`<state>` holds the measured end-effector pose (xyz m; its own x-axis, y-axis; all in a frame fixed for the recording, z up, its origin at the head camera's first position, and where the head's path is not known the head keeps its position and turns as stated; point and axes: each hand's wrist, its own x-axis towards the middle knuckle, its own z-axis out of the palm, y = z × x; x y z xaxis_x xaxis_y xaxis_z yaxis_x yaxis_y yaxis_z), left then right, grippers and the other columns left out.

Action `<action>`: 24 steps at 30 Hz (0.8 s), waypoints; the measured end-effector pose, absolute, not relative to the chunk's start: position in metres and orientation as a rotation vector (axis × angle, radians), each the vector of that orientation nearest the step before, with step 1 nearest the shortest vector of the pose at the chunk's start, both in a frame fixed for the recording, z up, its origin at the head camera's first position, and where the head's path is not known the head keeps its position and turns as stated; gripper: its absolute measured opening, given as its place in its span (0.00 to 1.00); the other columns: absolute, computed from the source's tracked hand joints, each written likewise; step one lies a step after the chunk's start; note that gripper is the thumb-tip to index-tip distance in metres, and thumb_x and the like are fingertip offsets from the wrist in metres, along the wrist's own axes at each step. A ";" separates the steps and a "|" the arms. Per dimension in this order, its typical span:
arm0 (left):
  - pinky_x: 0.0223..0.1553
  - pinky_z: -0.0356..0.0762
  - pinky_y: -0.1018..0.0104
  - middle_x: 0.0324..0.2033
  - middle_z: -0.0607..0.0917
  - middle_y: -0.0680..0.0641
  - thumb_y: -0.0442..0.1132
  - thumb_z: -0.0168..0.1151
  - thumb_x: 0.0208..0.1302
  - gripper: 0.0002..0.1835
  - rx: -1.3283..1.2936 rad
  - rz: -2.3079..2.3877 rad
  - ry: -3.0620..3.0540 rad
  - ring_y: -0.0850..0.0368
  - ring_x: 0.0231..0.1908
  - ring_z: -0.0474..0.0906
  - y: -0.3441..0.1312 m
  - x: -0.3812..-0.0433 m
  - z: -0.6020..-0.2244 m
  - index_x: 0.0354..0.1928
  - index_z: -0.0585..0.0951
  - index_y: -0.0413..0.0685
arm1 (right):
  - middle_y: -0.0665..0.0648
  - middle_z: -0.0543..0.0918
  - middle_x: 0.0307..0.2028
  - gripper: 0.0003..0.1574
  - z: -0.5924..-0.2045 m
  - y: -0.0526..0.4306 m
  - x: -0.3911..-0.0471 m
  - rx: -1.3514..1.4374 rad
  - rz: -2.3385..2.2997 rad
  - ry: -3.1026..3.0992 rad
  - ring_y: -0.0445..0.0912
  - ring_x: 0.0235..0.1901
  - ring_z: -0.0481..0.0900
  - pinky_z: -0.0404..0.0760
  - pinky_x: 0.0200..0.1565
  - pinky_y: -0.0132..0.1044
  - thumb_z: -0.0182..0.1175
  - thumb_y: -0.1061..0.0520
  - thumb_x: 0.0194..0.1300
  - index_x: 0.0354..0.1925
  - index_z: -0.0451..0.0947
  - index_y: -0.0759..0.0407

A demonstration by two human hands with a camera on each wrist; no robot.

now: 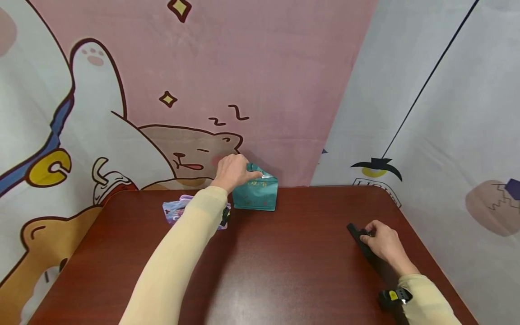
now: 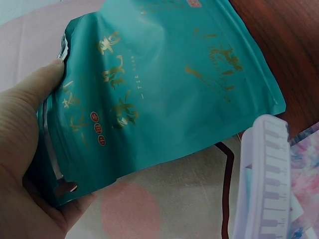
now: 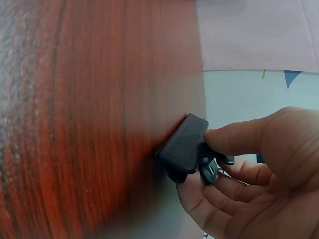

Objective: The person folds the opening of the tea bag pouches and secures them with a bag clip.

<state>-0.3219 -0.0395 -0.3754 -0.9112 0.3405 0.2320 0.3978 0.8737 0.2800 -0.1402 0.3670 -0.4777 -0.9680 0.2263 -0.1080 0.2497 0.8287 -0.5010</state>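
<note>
A teal pouch (image 1: 255, 195) with gold lettering stands near the table's back edge. My left hand (image 1: 232, 171) grips its top edge, with the thumb along one face in the left wrist view (image 2: 30, 99). On the right side of the table, my right hand (image 1: 383, 239) holds a long black clip (image 1: 357, 237) between thumb and fingers. The right wrist view shows the clip (image 3: 184, 147) at an angle close over the wood, its metal spring part beside the fingers (image 3: 244, 174).
Left of the pouch lies a colourful purple-blue packet (image 1: 172, 211), partly behind my left forearm. A lilac strip with a piano-key pattern (image 2: 269, 179) is beside it. A printed cartoon cloth (image 1: 284, 90) hangs behind the brown table (image 1: 300, 262).
</note>
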 end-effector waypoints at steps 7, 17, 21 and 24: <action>0.20 0.56 0.63 0.13 0.56 0.56 0.67 0.72 0.58 0.38 -0.569 -0.490 -2.871 0.59 0.17 0.57 -0.040 -0.322 -0.375 0.10 0.62 0.52 | 0.78 0.79 0.49 0.26 -0.475 0.364 -0.140 0.318 -0.805 3.008 0.66 0.43 0.80 0.82 0.41 0.56 0.67 0.63 0.66 0.56 0.71 0.75; 0.19 0.54 0.64 0.13 0.55 0.56 0.67 0.73 0.57 0.38 -0.561 -0.493 -2.875 0.60 0.16 0.55 -0.040 -0.322 -0.376 0.11 0.62 0.52 | 0.79 0.81 0.49 0.28 -0.470 0.360 -0.144 0.313 -0.751 2.978 0.65 0.43 0.82 0.82 0.43 0.57 0.68 0.60 0.65 0.56 0.75 0.78; 0.19 0.54 0.63 0.13 0.55 0.55 0.67 0.73 0.57 0.38 -0.561 -0.496 -2.872 0.60 0.16 0.55 -0.040 -0.321 -0.376 0.11 0.61 0.52 | 0.77 0.82 0.47 0.27 -0.470 0.360 -0.145 0.307 -0.750 2.972 0.63 0.41 0.82 0.82 0.42 0.56 0.68 0.60 0.65 0.55 0.76 0.78; 0.19 0.54 0.63 0.13 0.55 0.55 0.66 0.73 0.58 0.38 -0.559 -0.501 -2.876 0.60 0.16 0.54 -0.040 -0.321 -0.375 0.11 0.61 0.52 | 0.77 0.82 0.47 0.26 -0.469 0.359 -0.147 0.308 -0.759 2.963 0.61 0.40 0.81 0.83 0.41 0.54 0.68 0.61 0.65 0.55 0.76 0.78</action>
